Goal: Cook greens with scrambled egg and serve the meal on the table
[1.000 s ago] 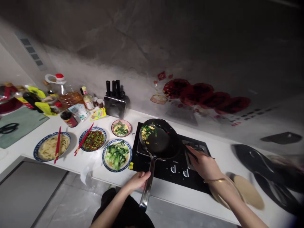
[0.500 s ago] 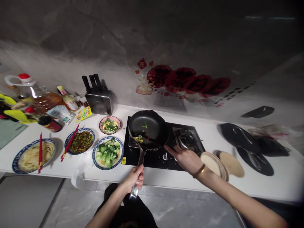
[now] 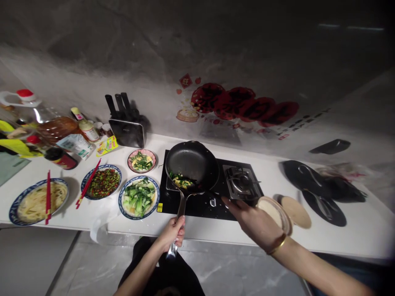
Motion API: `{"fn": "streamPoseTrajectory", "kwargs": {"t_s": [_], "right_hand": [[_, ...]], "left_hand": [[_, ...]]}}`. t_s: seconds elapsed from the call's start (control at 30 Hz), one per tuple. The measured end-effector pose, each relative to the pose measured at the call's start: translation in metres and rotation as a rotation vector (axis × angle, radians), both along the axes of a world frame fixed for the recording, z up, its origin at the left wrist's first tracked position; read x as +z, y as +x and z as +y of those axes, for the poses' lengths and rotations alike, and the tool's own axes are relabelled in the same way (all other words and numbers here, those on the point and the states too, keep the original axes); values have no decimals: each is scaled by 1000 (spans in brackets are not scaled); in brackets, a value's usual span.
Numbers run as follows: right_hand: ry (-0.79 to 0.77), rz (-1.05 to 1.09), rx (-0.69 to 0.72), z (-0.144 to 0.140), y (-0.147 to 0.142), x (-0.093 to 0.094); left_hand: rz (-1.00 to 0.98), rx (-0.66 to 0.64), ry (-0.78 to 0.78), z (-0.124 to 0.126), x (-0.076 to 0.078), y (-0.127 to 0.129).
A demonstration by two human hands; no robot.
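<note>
White countertop [image 3: 216,234] runs under a grey wall bearing red decals whose writing is too blurred to read. On the black hob [image 3: 212,197] sits a dark frying pan [image 3: 193,164] with greens and egg at its near edge. Its metal handle [image 3: 179,218] runs toward the left hand [image 3: 173,232], whose fingers are clenched around the handle's end. The right hand [image 3: 256,222] hovers just right of the pan, fingers loosely extended; whether they pinch anything cannot be told. 3 blue-rimmed plates [image 3: 138,197] lie left.

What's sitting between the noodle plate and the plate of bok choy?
In the head view, a blue-rimmed plate of chopped peppers with red chopsticks resting on its rim.
</note>
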State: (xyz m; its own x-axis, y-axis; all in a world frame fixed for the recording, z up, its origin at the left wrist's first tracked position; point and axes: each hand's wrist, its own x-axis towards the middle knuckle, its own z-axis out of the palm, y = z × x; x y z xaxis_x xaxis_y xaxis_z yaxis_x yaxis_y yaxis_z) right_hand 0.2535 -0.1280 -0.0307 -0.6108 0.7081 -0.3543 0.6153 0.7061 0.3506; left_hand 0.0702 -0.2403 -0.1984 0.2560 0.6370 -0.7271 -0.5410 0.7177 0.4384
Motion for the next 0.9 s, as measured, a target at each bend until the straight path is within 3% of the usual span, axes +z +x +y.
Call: {"fn": "streamPoseTrajectory", "kwargs": {"t_s": [0.1,0.2,0.3,0.4,0.53,0.63,0.73,0.83,0.9], "right_hand": [[62,-9,-96,21,-19,2],[87,-29,-182,54,-56,-15],[36,3,-137,69,-72,-31],[-41,20,24,56,-50,-30],[-100,41,138,32,3,-6],[-68,195,-55,38,25,14],[-113,349,-327,67,32,29],[-307,439,-606,101,43,32],[-460,631,-838,116,58,27]], "left_hand": [[16,-3,6,0,-2,0],[27,-10,11,-1,-4,-1],[24,-16,18,0,-4,-1],[17,-23,16,0,-3,-2],[25,-23,24,0,-2,-1],[59,-23,40,-3,-5,4],[126,-38,65,-8,-13,11],[175,-63,102,-12,-21,16],[195,-78,122,-13,-24,17]]}}
